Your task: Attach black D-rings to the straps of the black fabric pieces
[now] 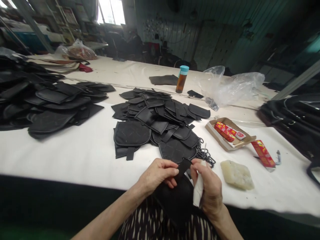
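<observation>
Patterned fabric (140,223) is covering the person's lap, and a black padded flap (175,200) is hanging over it at the near edge of the white-covered counter (87,160). The left hand (160,175) is pinching the flap's short black strap (183,166) between thumb and fingers, while the right hand (210,186), closing around a white strip (198,190), is bringing its fingertips to a black ring (187,159) at the strap's upper end. Just beyond, black metal links (206,158) are lying beside a heap of similar flaps (155,113); a yellowish block (237,175) is resting to their right, near a red packet (263,155). Behind these, an open cardboard box (217,141) is holding more red packaging. A larger pile of black pieces (52,103) is spreading across the left, and a black bag (292,116) is sitting at far right. Farther back, a blue-lidded bottle (182,80) is standing upright between a dark flat sheet (163,80) and clear plastic bags (235,88). Daylight is entering through a window (111,11).
</observation>
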`<state>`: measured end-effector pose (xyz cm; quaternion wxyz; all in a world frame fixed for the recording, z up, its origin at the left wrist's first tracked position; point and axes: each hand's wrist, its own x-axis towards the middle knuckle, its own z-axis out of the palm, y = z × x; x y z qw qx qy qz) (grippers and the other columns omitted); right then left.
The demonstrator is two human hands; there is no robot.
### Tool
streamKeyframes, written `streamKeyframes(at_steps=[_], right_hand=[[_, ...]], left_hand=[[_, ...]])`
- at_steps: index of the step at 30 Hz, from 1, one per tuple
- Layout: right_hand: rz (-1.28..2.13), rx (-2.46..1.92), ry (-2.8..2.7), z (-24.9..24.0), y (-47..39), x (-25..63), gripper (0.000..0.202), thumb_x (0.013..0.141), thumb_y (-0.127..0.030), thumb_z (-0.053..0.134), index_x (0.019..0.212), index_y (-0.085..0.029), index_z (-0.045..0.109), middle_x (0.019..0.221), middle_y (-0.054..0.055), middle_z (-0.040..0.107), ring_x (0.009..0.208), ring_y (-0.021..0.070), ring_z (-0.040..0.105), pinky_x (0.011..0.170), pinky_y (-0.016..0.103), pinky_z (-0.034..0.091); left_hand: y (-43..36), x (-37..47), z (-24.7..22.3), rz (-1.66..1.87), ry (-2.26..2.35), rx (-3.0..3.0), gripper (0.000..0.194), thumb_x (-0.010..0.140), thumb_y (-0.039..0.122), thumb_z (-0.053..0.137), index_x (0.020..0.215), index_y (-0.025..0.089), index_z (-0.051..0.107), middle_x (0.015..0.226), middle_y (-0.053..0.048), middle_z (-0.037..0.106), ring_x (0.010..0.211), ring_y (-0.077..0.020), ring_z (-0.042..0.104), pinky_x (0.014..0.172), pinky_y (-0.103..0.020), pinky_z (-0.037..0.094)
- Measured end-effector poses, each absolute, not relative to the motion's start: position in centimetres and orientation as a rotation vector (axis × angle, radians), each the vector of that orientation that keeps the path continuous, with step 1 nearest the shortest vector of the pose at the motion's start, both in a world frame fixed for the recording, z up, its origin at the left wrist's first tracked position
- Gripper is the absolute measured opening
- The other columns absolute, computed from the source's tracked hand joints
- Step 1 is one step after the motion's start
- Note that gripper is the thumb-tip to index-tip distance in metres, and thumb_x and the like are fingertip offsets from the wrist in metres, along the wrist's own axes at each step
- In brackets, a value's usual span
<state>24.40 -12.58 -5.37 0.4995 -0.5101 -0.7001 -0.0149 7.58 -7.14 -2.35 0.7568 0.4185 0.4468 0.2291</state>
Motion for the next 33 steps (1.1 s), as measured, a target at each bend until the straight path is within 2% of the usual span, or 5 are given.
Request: streamKeyframes(at_steps=[9, 15, 23, 28, 33], right_hand=[[-0.398, -1.128, -1.973, -3.3, -12.9, 24.6, 0.019, 0.085, -0.007, 0.048, 0.094, -0.019, 0.061, 0.086, 0.012, 0.067, 0.076, 0.0206, 0.066, 0.062, 0.030, 0.052], [-0.541, -1.023, -2.057, -1.5, -12.6, 24.4, 0.021, 0.087, -0.007, 0.044, 0.090, -0.021, 0.059, 0.084, 0.011, 0.070, 0.078, 0.0201, 0.067, 0.066, 0.033, 0.055], [-0.445, -1.075, -1.992, -2.2, -13.1, 24.4, 0.021, 0.085, -0.007, 0.050, 0.095, -0.021, 0.061, 0.087, 0.012, 0.070, 0.078, 0.0227, 0.068, 0.063, 0.033, 0.055], [-0.148, -1.132, -1.810, -4.2, -13.1, 24.7, 0.016, 0.084, -0.010, 0.055, 0.096, -0.020, 0.061, 0.098, 0.013, 0.069, 0.082, 0.0225, 0.068, 0.064, 0.033, 0.055], [0.046, -1.180, -1.571, -3.5, -12.8, 23.6, 0.011, 0.082, -0.012, 0.060, 0.087, -0.021, 0.058, 0.089, 0.008, 0.070, 0.076, 0.0182, 0.068, 0.066, 0.029, 0.055]], left_hand=[[-7.0, 7.2, -2.9, 0.504, 0.900, 0.800, 0.025, 0.058, 0.028, 0.070, 0.074, 0.012, 0.060, 0.043, -0.001, 0.060, 0.038, -0.0115, 0.055, 0.041, -0.018, 0.040], [-7.1, 6.8, -3.1, 0.508, 0.818, 0.710, 0.023, 0.057, 0.026, 0.071, 0.073, 0.013, 0.060, 0.046, 0.000, 0.060, 0.039, -0.0108, 0.056, 0.044, -0.020, 0.045], [-7.5, 6.7, -3.3, 0.541, 0.766, 0.683, 0.021, 0.058, 0.026, 0.071, 0.071, 0.012, 0.061, 0.052, -0.001, 0.061, 0.041, -0.0104, 0.056, 0.043, -0.020, 0.045], [-7.7, 6.7, -3.0, 0.628, 0.776, 0.736, 0.021, 0.061, 0.027, 0.071, 0.073, 0.013, 0.061, 0.057, 0.000, 0.062, 0.042, -0.0092, 0.055, 0.046, -0.020, 0.044], [-8.1, 6.8, -1.9, 0.728, 0.848, 0.914, 0.015, 0.069, 0.026, 0.064, 0.076, 0.013, 0.063, 0.049, 0.001, 0.060, 0.044, -0.0093, 0.054, 0.050, -0.020, 0.041]])
